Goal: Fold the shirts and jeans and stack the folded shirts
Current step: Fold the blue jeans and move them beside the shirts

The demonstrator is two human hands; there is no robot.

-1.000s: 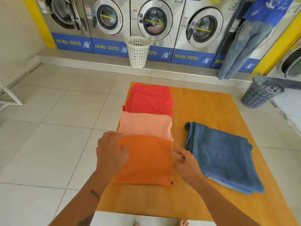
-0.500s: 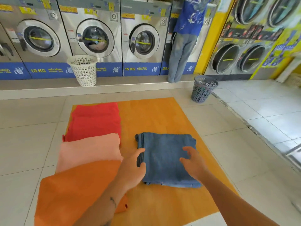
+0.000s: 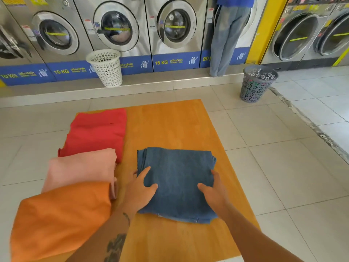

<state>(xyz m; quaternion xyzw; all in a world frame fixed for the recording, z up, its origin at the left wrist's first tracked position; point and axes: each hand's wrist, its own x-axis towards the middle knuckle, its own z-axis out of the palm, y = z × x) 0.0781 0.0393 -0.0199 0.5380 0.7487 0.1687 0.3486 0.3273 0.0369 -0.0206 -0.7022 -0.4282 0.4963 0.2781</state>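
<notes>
At the far left the folded shirts lie in an overlapping row on the orange mat — orange shirt nearest, pink shirt behind it, red shirt furthest; beside them sit the folded jeans; the left hand grips their left edge, thumb on top, fingers seemingly underneath; the right hand clasps the right edge likewise — to shift them well, I judge, lift both sides together and keep the layers level; the shirts are not yet stacked.
</notes>
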